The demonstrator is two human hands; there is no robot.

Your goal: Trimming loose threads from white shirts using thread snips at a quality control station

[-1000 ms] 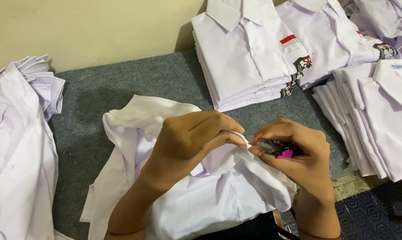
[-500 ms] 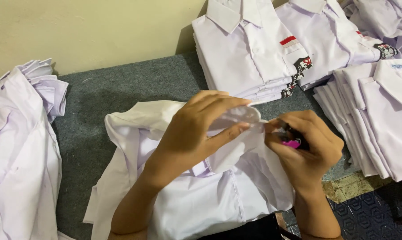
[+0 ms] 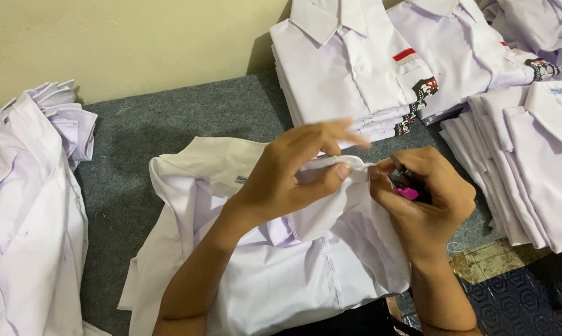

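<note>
A white shirt (image 3: 274,274) lies spread on the grey carpet in front of me. My left hand (image 3: 290,171) pinches a raised fold of the shirt's cloth between thumb and fingers. My right hand (image 3: 427,199) is closed around a small pink-handled cutting tool (image 3: 407,186), its tip right at the edge of the fold that the left hand holds up. The two hands almost touch at the fold.
Stacks of folded white shirts (image 3: 355,74) stand at the back and along the right (image 3: 529,155). A loose heap of white shirts (image 3: 26,205) lies at the left. Grey carpet (image 3: 169,118) runs to a pale wall (image 3: 119,37).
My left hand has lifted and turned the fold of cloth higher, its fingers stretching out. My right hand with the pink tool stays close against the fold.
</note>
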